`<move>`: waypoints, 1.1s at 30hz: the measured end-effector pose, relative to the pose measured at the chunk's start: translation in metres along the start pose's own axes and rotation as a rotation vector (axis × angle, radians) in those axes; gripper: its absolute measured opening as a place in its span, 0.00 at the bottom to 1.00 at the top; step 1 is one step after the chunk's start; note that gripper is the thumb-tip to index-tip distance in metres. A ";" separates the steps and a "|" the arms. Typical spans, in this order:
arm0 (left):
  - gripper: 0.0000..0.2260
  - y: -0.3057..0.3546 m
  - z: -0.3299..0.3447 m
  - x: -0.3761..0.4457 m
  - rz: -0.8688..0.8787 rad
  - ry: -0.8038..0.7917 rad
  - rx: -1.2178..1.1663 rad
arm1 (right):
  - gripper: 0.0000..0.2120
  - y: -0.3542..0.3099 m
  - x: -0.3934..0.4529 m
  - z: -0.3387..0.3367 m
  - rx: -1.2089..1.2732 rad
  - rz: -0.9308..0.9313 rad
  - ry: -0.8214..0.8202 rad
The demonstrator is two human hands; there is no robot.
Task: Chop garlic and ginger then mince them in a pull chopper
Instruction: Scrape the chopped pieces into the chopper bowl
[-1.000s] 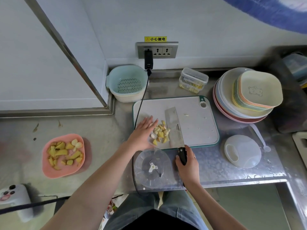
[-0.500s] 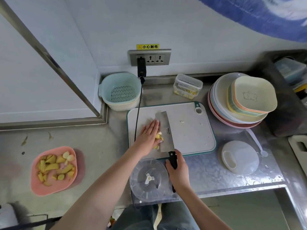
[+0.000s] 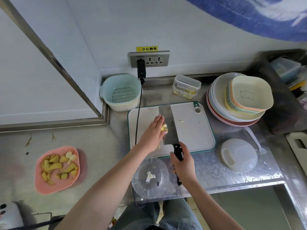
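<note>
On the cutting board (image 3: 191, 133), flat left hand (image 3: 153, 131) presses chopped pieces (image 3: 164, 127) against right hand's (image 3: 183, 165) gripped cleaver (image 3: 168, 125).

On the board (image 3: 191, 130), the flat left hand (image 3: 153, 131) presses chopped pieces (image 3: 164, 127) against the cleaver (image 3: 168, 125) gripped by the right hand (image 3: 182, 165).

Pink plate (image 3: 49, 188); pale-blue colander (image 3: 106, 92); white, green-edged board (image 3: 191, 130); black-handled cleaver (image 3: 168, 125).

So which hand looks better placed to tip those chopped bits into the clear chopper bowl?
Right: it grips the cleaver, and the left hand presses the chopped pieces against its blade.
</note>
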State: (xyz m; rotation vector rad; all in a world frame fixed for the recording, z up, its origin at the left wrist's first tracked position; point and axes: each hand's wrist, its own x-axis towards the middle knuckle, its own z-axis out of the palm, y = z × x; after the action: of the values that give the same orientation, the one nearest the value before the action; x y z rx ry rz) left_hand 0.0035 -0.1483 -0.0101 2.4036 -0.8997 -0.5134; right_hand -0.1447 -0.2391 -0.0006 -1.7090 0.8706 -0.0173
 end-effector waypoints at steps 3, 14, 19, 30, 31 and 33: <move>0.27 0.011 -0.005 -0.006 0.006 0.040 -0.061 | 0.20 -0.008 -0.009 -0.008 0.006 -0.008 -0.001; 0.25 0.036 -0.008 -0.084 0.070 0.245 -0.128 | 0.19 -0.012 -0.077 -0.025 -0.044 -0.113 -0.105; 0.25 0.036 0.014 -0.123 -0.003 0.311 -0.075 | 0.19 0.000 -0.102 -0.036 -0.073 -0.130 -0.203; 0.24 0.061 0.058 -0.161 -0.229 0.441 -0.142 | 0.19 0.028 -0.100 -0.063 -0.287 -0.186 -0.371; 0.24 0.063 0.059 -0.161 -0.256 0.450 -0.159 | 0.17 0.028 -0.098 -0.062 -0.306 -0.212 -0.374; 0.25 0.065 0.061 -0.160 -0.308 0.475 -0.171 | 0.17 0.026 -0.095 -0.059 -0.331 -0.235 -0.384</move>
State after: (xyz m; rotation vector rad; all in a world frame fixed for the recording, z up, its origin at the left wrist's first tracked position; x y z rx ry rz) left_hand -0.1719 -0.1005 0.0058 2.3621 -0.2720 -0.1048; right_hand -0.2528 -0.2381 0.0373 -2.0282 0.3978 0.3029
